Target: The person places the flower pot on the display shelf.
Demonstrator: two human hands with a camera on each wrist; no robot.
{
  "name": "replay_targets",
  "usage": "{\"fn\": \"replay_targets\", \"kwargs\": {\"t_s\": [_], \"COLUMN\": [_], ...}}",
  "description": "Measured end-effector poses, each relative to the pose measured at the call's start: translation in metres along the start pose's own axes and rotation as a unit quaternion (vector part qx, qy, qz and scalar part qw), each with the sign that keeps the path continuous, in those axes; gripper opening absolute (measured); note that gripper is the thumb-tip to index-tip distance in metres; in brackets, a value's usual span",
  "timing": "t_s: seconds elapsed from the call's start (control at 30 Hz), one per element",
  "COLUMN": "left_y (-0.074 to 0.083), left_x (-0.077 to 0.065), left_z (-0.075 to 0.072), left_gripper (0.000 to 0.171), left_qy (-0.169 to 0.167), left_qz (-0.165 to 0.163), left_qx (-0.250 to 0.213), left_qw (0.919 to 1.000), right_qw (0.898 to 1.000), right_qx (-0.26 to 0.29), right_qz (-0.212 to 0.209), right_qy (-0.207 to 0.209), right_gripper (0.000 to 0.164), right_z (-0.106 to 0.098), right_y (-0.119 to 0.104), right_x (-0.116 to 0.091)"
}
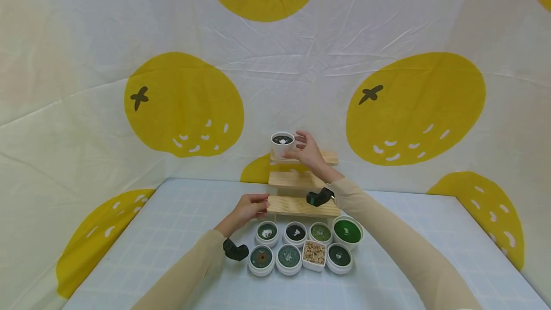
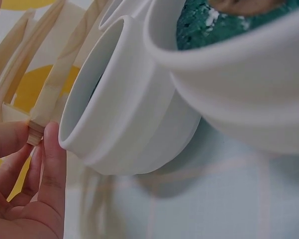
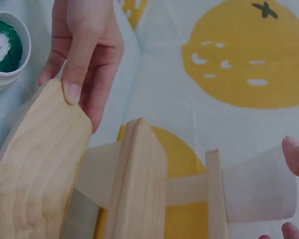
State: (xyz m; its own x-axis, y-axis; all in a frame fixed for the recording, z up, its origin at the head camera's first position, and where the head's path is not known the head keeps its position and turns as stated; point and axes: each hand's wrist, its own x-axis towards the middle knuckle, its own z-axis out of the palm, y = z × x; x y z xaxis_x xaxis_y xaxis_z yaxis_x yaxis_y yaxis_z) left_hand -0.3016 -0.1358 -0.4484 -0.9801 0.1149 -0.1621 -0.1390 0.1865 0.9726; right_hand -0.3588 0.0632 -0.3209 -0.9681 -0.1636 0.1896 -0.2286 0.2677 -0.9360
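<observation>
A wooden three-tier stand [image 1: 303, 206] stands at the back of the table. My left hand [image 1: 249, 208] pinches the left end of its lowest board [image 3: 35, 164], thumb on one face and fingers on the other. On the left of the top board [image 3: 216, 194] sits a white cup [image 1: 282, 146] with dark contents and a white spot. My right hand [image 1: 307, 152] is around its right side, the thumb overlapping the cup's front. The other fingers are spread beside the cup, with a gap between them and its wall in the right wrist view.
Two rows of white pots stand before the stand, among them a larger bright-green one [image 1: 347, 231], a dark one [image 1: 295, 232] and one with a brown spot [image 1: 261, 257]. A square dish [image 1: 314, 254] holds tan bits. A patterned cloth [image 1: 297, 85] hangs close behind.
</observation>
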Motion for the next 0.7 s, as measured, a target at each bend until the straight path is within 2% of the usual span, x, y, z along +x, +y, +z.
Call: {"fn": "replay_targets", "kwargs": {"t_s": [0.33, 0.7], "left_y": [0.000, 0.000], "left_x": [-0.001, 0.001], "left_z": [0.001, 0.001], "left_gripper": [0.038, 0.038], "left_qy": [0.004, 0.007], "left_qz": [0.001, -0.007], "left_qx": [-0.003, 0.000], "left_qw": [1.0000, 1.0000], "right_qw": [1.000, 0.998], "right_qx": [-0.014, -0.029], "right_qz": [-0.026, -0.049], "right_qy": [0.006, 0.009], "right_gripper": [0.083, 0.083], "right_z": [-0.022, -0.050], "right_y": [-0.005, 0.001], "right_x": [-0.017, -0.036]}}
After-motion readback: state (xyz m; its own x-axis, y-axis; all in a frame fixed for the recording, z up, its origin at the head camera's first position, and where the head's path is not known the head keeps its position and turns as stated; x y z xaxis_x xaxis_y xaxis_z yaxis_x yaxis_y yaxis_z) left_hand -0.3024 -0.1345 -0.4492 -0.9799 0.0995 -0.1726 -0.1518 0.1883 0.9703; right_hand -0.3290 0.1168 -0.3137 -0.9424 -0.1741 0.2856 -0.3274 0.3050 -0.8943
